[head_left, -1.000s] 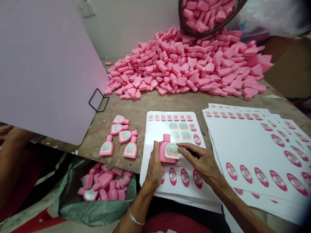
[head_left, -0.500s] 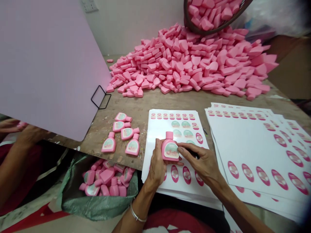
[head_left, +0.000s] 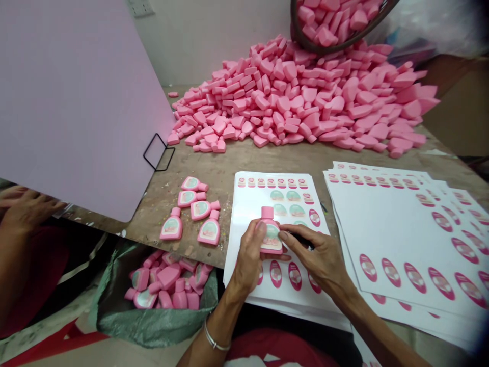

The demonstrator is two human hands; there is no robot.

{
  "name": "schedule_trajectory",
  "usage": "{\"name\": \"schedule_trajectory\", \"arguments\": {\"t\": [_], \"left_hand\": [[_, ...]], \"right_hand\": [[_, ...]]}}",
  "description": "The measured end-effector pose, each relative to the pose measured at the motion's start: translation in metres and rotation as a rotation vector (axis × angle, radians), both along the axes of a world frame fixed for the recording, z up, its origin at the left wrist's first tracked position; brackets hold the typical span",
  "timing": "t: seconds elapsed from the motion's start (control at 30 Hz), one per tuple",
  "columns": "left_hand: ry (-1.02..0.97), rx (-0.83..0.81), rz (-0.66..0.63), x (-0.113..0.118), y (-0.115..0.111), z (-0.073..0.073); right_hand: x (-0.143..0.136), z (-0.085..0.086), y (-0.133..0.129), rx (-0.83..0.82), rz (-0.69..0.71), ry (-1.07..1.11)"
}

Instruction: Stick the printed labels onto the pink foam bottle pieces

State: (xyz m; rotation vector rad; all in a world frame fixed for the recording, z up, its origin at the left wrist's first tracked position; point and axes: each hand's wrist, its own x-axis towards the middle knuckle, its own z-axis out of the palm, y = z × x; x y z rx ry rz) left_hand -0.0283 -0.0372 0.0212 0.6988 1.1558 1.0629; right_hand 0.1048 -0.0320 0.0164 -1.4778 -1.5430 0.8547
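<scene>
My left hand (head_left: 250,257) is closed around a small pink bottle (head_left: 267,213), held upright above the sticker sheets (head_left: 282,300). A green and white label covers the bottle's front, and my left thumb presses on the label's left side. The fingers of my right hand (head_left: 319,260) touch the label's right edge. Tucked in that same hand is a slim black tool (head_left: 305,240); its kind is mostly hidden. Left of the sheets, several labelled pink bottles (head_left: 209,230) lie on the wooden table (head_left: 214,165).
A big heap of unlabelled pink bottles (head_left: 282,104) spreads across the back, below a tipped basket (head_left: 294,30). More sticker sheets (head_left: 385,219) lie at right. A green sack (head_left: 153,326) of bottles stands below the table edge. Behind a pink panel (head_left: 84,102), another person's hands (head_left: 26,206) show.
My left thumb has moved from the bottle's side onto the label. The bottle has shifted slightly right. The other person's hands have moved left.
</scene>
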Motion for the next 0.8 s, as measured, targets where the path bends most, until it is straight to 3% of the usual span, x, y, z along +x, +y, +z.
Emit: {"name": "schedule_trajectory", "arguments": {"t": [0.13, 0.27, 0.33, 0.47, 0.6, 0.7, 0.8], "left_hand": [[-0.165, 0.131, -0.112, -0.006, -0.003, -0.002], [-0.233, 0.101, -0.110, -0.011, -0.004, -0.006], [-0.280, 0.085, -0.139, -0.011, -0.006, -0.005], [-0.309, 0.053, -0.309, -0.009, -0.012, 0.000], [-0.310, 0.015, -0.374, -0.014, -0.017, -0.008], [-0.207, 0.035, -0.315, -0.027, -0.017, -0.021], [0.269, 0.163, -0.031, -0.045, -0.015, -0.034]], "right_hand": [[0.004, -0.006, 0.000, 0.067, 0.000, -0.107], [0.015, -0.008, 0.006, 0.176, -0.105, -0.351], [0.016, -0.005, 0.009, 0.118, -0.088, -0.261], [0.003, -0.002, 0.015, -0.015, 0.080, -0.056], [-0.006, -0.012, 0.024, -0.051, 0.083, -0.017], [0.002, -0.019, 0.038, -0.043, 0.077, -0.024], [0.010, -0.020, 0.066, 0.006, 0.098, -0.104]]}}
